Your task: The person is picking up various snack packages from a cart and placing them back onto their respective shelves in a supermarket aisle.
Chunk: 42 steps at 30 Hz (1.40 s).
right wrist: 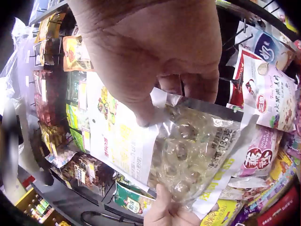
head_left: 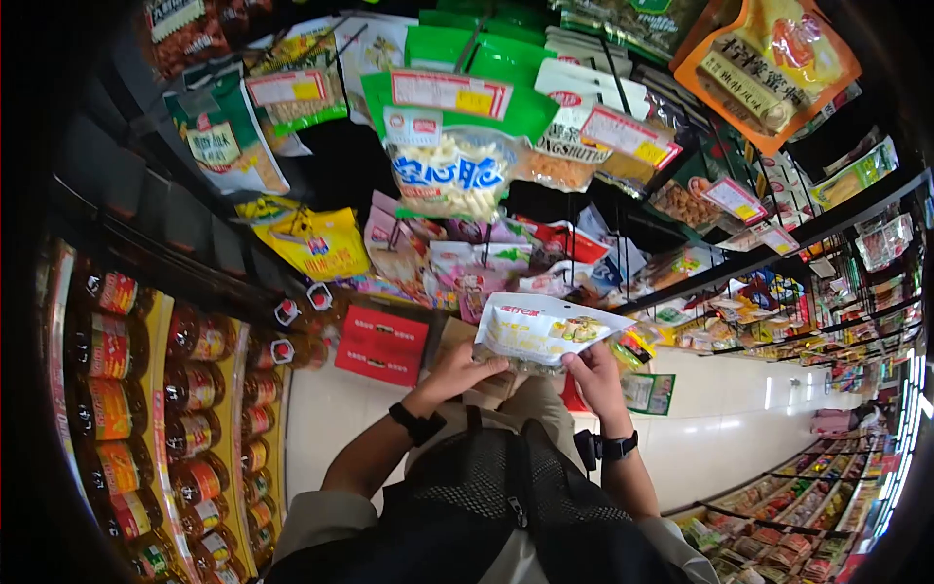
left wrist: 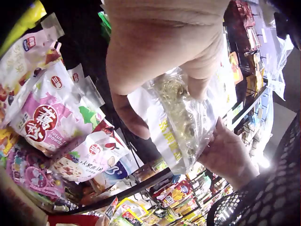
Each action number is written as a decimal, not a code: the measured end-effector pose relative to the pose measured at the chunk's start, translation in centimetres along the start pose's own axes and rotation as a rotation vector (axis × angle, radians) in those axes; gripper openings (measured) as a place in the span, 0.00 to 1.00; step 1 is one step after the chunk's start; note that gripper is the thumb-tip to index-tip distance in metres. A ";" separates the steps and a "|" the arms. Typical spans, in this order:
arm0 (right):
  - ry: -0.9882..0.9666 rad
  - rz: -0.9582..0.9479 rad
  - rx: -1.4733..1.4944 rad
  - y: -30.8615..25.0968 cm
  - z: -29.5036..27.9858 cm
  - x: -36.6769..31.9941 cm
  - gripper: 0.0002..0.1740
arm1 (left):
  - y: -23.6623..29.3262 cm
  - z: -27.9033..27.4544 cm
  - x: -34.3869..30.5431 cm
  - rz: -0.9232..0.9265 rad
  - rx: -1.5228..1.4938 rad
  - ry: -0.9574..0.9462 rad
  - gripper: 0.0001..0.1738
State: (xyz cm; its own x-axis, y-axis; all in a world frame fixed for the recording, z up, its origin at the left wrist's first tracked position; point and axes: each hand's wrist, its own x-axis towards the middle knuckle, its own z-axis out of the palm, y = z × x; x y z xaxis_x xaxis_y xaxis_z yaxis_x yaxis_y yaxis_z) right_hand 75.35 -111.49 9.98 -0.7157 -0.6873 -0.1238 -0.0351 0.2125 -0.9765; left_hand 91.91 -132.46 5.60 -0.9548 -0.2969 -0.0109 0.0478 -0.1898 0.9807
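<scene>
A white snack packet (head_left: 550, 331) with a clear window is held in front of the body by both hands. The left hand (head_left: 460, 373) pinches its lower left corner, thumb on the near side. At its lower right corner the right hand (head_left: 595, 382) grips it, thumb likewise on the near side. Through the clear window of the packet (right wrist: 181, 150), pale round pieces show in the right wrist view. The left wrist view has the left hand (left wrist: 164, 52) large over the packet (left wrist: 176, 122), with the right hand (left wrist: 230, 153) at the far edge.
Hanging snack bags (head_left: 452, 175) with price tags fill the rack ahead. Bottles (head_left: 195, 389) line yellow-edged shelves at the left. A red box (head_left: 381, 346) stands on the floor near the rack. Packet shelves (head_left: 798, 487) and pale floor (head_left: 720, 389) lie to the right.
</scene>
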 end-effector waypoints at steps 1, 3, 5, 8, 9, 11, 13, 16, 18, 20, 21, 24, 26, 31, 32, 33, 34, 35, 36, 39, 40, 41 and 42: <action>-0.029 -0.006 0.116 -1.3 0.9 -0.3 0.19 | 0.3 -1.0 -0.3 -0.173 0.089 -0.045 0.22; -0.081 -0.023 0.145 -1.9 1.9 0.2 0.21 | 0.0 -1.7 -0.3 -0.106 0.013 -0.047 0.22; -0.094 -0.062 0.181 -2.7 3.0 0.5 0.21 | 0.2 -2.3 -0.5 -0.072 -0.077 -0.051 0.22; -0.096 -0.104 0.235 -2.8 4.2 1.6 0.21 | 1.1 -2.7 -0.7 -0.010 -0.111 0.017 0.21; -0.066 -0.146 0.219 -3.2 4.9 1.9 0.21 | 1.6 -2.8 -0.8 0.003 -0.120 0.054 0.21; -0.104 -0.106 0.182 -2.2 4.9 2.7 0.23 | 2.4 -3.3 -0.8 0.009 -0.095 0.066 0.21; -0.114 -0.084 0.175 -2.4 5.2 3.0 0.24 | 2.7 -3.9 -0.8 0.006 -0.111 0.062 0.22; -0.111 -0.057 0.222 -3.5 6.0 3.4 0.24 | 3.0 -3.9 -0.7 0.043 -0.187 0.100 0.23; -0.125 -0.101 0.231 -4.4 6.5 3.4 0.24 | 2.8 -4.1 -0.9 0.035 -0.211 0.120 0.24; -0.150 -0.091 0.208 -4.9 6.7 3.7 0.24 | 2.8 -4.2 -0.9 0.061 -0.232 0.141 0.24; -0.164 -0.099 0.213 -5.0 6.9 4.0 0.25 | 2.3 -4.5 -0.9 0.063 -0.235 0.151 0.24; -0.210 -0.097 0.223 -4.8 7.5 4.6 0.26 | 0.3 -5.5 -1.0 0.050 -0.248 0.191 0.23; -0.255 -0.085 0.212 -4.7 7.8 4.8 0.27 | 0.1 -5.9 -1.1 0.038 -0.262 0.234 0.23; -0.407 0.012 0.218 -5.2 9.1 5.0 0.34 | 1.9 -6.6 -2.8 0.120 -0.214 0.390 0.22; -0.436 -0.023 0.207 -5.8 9.8 4.9 0.34 | 1.8 -7.0 -3.3 0.138 -0.207 0.421 0.22; -0.466 -0.064 0.194 -6.5 10.7 5.1 0.34 | 1.9 -7.4 -3.8 0.156 -0.258 0.474 0.24; -0.499 -0.074 0.151 -7.1 11.6 5.4 0.34 | 2.0 -7.9 -4.3 0.201 -0.289 0.530 0.24; -0.530 -0.127 0.087 -6.7 12.6 6.2 0.34 | 2.2 -8.3 -4.8 0.248 -0.320 0.583 0.25; -0.559 -0.182 0.023 -6.5 13.7 7.1 0.34 | 2.6 -8.9 -5.2 0.297 -0.351 0.633 0.25; -0.650 -0.169 -0.026 -11.2 17.9 8.4 0.32 | 3.9 -12.2 -5.3 0.400 -0.269 0.786 0.17; -0.682 -0.140 -0.025 -12.4 19.1 9.1 0.30 | 4.1 -14.0 -5.0 0.420 -0.207 0.837 0.13; -0.686 -0.191 -0.011 -13.5 20.5 9.8 0.30 | 4.4 -15.8 -4.5 0.431 -0.202 0.837 0.11; -0.688 -0.243 0.009 -14.4 21.9 10.5 0.30 | 5.2 -17.6 -3.9 0.441 -0.192 0.835 0.10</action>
State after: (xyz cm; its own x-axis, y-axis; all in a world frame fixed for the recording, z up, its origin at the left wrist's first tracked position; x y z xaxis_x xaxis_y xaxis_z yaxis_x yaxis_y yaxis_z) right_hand 83.65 -136.95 18.92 -0.0878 -0.9960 0.0169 -0.1297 -0.0054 -0.9915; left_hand 101.05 -148.79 7.32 -0.3263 -0.9344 0.1427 0.4705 -0.0296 0.8819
